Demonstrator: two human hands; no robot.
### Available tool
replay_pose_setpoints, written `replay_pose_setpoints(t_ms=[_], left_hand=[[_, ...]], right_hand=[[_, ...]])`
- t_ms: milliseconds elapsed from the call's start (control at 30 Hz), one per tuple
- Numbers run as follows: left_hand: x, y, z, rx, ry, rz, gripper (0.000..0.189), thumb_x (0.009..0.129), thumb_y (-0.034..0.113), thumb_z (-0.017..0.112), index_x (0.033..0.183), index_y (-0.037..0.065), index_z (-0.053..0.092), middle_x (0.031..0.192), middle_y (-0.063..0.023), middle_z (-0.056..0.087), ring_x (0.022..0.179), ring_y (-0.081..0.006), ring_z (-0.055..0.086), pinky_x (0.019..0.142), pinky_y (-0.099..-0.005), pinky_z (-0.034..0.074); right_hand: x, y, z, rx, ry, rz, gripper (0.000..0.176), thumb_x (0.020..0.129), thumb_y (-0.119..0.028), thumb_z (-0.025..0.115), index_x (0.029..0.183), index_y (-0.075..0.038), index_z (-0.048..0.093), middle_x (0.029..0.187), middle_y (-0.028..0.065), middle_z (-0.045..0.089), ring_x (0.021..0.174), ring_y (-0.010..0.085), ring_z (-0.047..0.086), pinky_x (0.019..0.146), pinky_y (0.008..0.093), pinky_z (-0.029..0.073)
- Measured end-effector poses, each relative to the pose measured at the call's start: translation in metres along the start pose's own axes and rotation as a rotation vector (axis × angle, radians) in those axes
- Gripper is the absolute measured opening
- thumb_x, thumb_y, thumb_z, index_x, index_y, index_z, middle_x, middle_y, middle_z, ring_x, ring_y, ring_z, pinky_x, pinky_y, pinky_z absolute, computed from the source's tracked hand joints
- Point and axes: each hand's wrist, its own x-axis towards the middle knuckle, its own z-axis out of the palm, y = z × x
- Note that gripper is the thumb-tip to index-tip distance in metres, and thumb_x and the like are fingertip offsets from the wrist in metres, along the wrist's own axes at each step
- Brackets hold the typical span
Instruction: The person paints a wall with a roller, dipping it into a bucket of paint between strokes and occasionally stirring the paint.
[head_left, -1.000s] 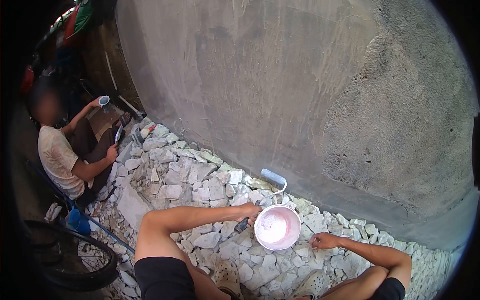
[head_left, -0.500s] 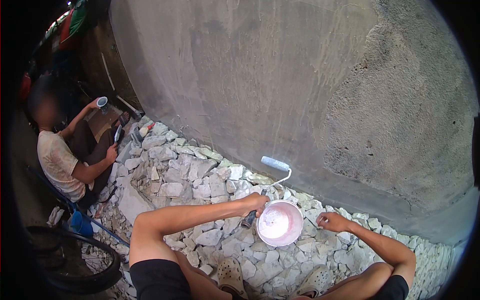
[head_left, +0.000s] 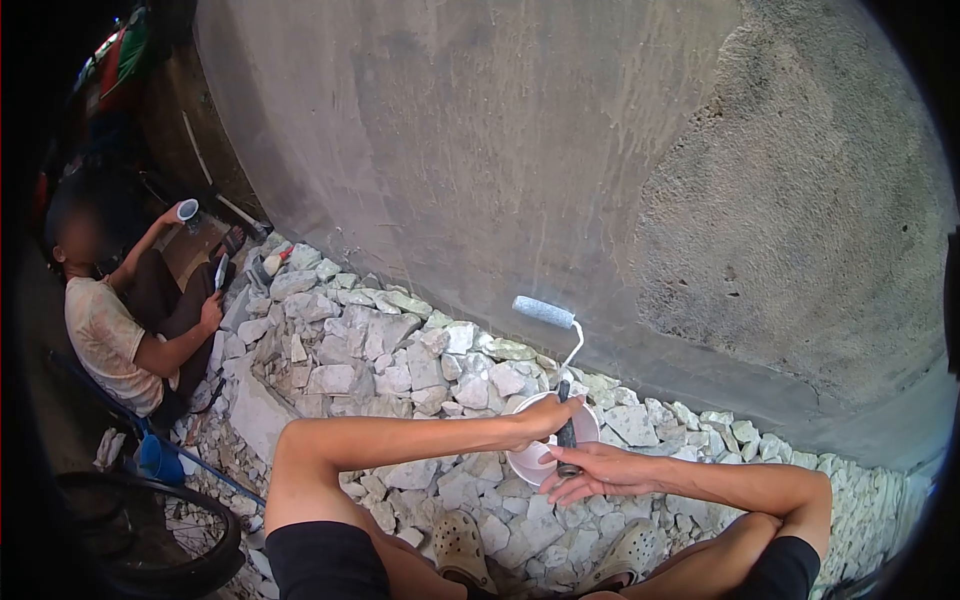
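A paint roller (head_left: 543, 311) with a pale, wet-looking sleeve and bent white frame points up toward the wall. My left hand (head_left: 540, 420) is closed around its dark handle, in front of a white bucket (head_left: 587, 424). At the handle's lower end is my right hand (head_left: 598, 468), thumb and fingers stretched apart; it appears to touch the handle. Both hands and the handle cover much of the bucket, so its contents are mostly hidden.
Broken white stones (head_left: 400, 350) cover the ground along the grey wall (head_left: 480, 180). A seated person (head_left: 120, 330) on the left holds a cup (head_left: 187, 210) and a flat tool (head_left: 221, 272). A blue bucket (head_left: 160, 460) and a black tyre (head_left: 170, 570) lie near the lower left.
My right hand has moved left to the lower end of the roller handle. The handle has swung upright in front of the bucket, and the view has shifted slightly.
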Motion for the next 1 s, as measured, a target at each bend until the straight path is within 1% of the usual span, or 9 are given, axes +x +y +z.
replay_pose_setpoints(t_ms=[133, 167, 267, 333, 433, 500, 600, 800, 1000], left_hand=[[-0.015, 0.02, -0.007, 0.029, -0.247, 0.023, 0.056, 0.094, 0.049, 0.043, 0.107, -0.004, 0.055, 0.094, -0.0106, 0.06, 0.085, -0.0142, 0.056, 0.076, -0.0288, 0.045], [-0.005, 0.015, -0.011, 0.087, -0.269, 0.02, 0.068, 0.093, 0.059, 0.037, 0.113, -0.004, 0.055, 0.101, -0.0138, 0.061, 0.092, -0.0179, 0.056, 0.084, -0.0307, 0.045], [-0.007, 0.026, -0.026, 0.145, -0.234, 0.054, 0.085, 0.088, 0.072, 0.024, 0.116, -0.002, 0.054, 0.103, -0.0138, 0.06, 0.093, -0.022, 0.056, 0.085, -0.0355, 0.045], [0.009, 0.026, -0.054, 0.448, -0.292, 0.136, 0.098, 0.08, 0.082, 0.009, 0.094, -0.001, 0.059, 0.084, -0.0107, 0.059, 0.079, -0.0212, 0.057, 0.073, -0.0375, 0.046], [0.023, 0.02, -0.091, 0.616, -0.234, 0.191, 0.089, 0.083, 0.079, 0.019, 0.084, 0.0, 0.059, 0.073, -0.0088, 0.056, 0.064, -0.0176, 0.054, 0.061, -0.035, 0.045], [0.031, 0.005, -0.11, 0.715, -0.061, 0.2, 0.073, 0.087, 0.071, 0.035, 0.091, 0.001, 0.059, 0.073, -0.0099, 0.058, 0.058, -0.0172, 0.056, 0.055, -0.0304, 0.045], [0.031, -0.016, -0.122, 0.829, -0.197, 0.112, 0.067, 0.087, 0.064, 0.047, 0.11, 0.002, 0.053, 0.085, -0.0091, 0.061, 0.066, -0.0166, 0.061, 0.054, -0.029, 0.047], [0.024, -0.033, -0.113, 0.789, -0.424, -0.041, 0.073, 0.087, 0.059, 0.05, 0.143, 0.016, 0.03, 0.101, -0.0071, 0.064, 0.082, -0.0168, 0.065, 0.062, -0.0308, 0.052], [0.012, -0.024, -0.11, 0.657, -0.461, 0.017, 0.068, 0.093, 0.044, 0.052, 0.148, 0.017, 0.02, 0.102, -0.0101, 0.064, 0.082, -0.0162, 0.066, 0.063, -0.0304, 0.053]], right_hand=[[0.007, -0.002, 0.007, 0.255, 0.117, -0.103, 0.046, 0.088, -0.036, 0.064, 0.109, 0.003, 0.049, 0.095, 0.0129, 0.059, 0.086, 0.0163, 0.061, 0.075, 0.0243, 0.054], [0.006, -0.005, 0.008, 0.303, 0.151, -0.12, 0.04, 0.089, -0.033, 0.063, 0.105, 0.002, 0.05, 0.091, 0.0103, 0.058, 0.08, 0.0145, 0.06, 0.071, 0.024, 0.053], [0.0, -0.018, 0.013, 0.404, 0.171, -0.209, 0.025, 0.091, -0.023, 0.06, 0.1, -0.002, 0.051, 0.081, 0.0044, 0.056, 0.067, 0.01, 0.056, 0.06, 0.0229, 0.05], [0.001, -0.022, 0.011, 0.513, 0.12, -0.284, 0.021, 0.092, -0.02, 0.057, 0.101, -0.003, 0.05, 0.078, 0.0025, 0.056, 0.064, 0.01, 0.055, 0.058, 0.0211, 0.05], [0.01, -0.027, 0.013, 0.524, 0.105, -0.305, 0.019, 0.092, -0.019, 0.055, 0.102, -0.004, 0.049, 0.078, 0.0034, 0.055, 0.065, 0.0096, 0.055, 0.055, 0.0193, 0.049], [0.019, -0.033, 0.014, 0.567, 0.088, -0.326, 0.018, 0.092, -0.018, 0.054, 0.101, -0.003, 0.049, 0.079, 0.004, 0.055, 0.066, 0.0088, 0.054, 0.054, 0.0185, 0.048], [0.042, -0.039, -0.007, 0.69, 0.035, -0.283, 0.017, 0.093, -0.017, 0.054, 0.101, -0.003, 0.049, 0.079, 0.0037, 0.054, 0.065, 0.009, 0.054, 0.053, 0.018, 0.048], [0.049, -0.051, -0.005, 0.739, 0.162, -0.264, 0.018, 0.091, -0.018, 0.057, 0.091, -0.004, 0.045, 0.073, 0.0018, 0.052, 0.058, 0.0066, 0.048, 0.045, 0.0168, 0.044], [0.016, -0.062, 0.03, 0.732, 0.157, -0.303, 0.022, 0.091, -0.023, 0.06, 0.079, -0.008, 0.049, 0.071, 0.0026, 0.052, 0.057, 0.0066, 0.048, 0.044, 0.0157, 0.043]])
